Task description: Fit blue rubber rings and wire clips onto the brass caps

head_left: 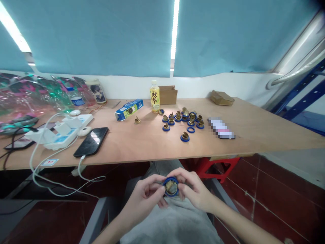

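Note:
Above my lap, my left hand [150, 195] and my right hand [191, 189] grip one round brass-coloured piece with a blue ring [171, 187] from either side. Fingers and thumbs of both hands are closed on its rim, and its open face is turned toward me. Several similar brass pieces with raised flaps and blue rings [185, 136] stand grouped on the table. A loose blue ring [190, 129] lies among them. One brass piece without a visible blue ring [137, 120] sits apart to the left.
On the wooden table [142, 145] are a yellow-labelled bottle [154, 96], a cardboard box [169, 95], a blue carton [129, 109] and a phone [221, 128]. A power strip [63, 132], cabled phone [91, 141] and clear plastic bottles [50, 95] occupy the left. A red stool [215, 169] stands underneath.

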The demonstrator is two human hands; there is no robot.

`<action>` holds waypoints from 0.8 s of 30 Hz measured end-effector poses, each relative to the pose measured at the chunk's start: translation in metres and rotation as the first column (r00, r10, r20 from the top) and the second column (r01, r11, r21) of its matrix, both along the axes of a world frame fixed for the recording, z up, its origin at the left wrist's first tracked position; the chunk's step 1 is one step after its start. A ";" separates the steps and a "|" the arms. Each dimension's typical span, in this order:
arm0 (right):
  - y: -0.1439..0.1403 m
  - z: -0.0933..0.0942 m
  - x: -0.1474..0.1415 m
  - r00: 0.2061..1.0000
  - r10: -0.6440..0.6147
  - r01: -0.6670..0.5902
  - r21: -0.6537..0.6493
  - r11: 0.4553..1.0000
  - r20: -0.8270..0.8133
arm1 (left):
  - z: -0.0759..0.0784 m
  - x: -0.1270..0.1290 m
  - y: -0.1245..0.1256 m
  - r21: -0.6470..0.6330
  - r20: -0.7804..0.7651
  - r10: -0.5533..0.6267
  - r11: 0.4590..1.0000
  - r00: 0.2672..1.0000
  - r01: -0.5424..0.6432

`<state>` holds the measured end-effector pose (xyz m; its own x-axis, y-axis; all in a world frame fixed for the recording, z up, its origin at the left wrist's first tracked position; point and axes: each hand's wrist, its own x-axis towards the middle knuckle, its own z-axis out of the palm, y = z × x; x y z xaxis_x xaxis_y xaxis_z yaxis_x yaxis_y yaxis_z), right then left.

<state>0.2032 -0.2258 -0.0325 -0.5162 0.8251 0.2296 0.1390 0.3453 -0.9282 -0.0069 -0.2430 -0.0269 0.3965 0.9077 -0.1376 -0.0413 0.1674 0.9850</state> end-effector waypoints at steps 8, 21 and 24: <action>0.001 0.000 -0.001 0.999 -0.023 0.022 -0.013 1.000 -0.044 | -0.004 0.003 -0.002 -0.009 0.062 0.006 1.000 0.998 -0.006; -0.001 0.000 -0.003 0.996 -0.011 0.005 -0.064 0.998 -0.089 | 0.001 0.001 -0.001 0.036 0.006 0.005 0.999 1.000 -0.005; -0.002 -0.001 -0.003 0.999 -0.010 0.007 -0.043 0.999 -0.051 | 0.004 0.003 -0.002 0.030 0.018 -0.010 1.000 1.000 0.009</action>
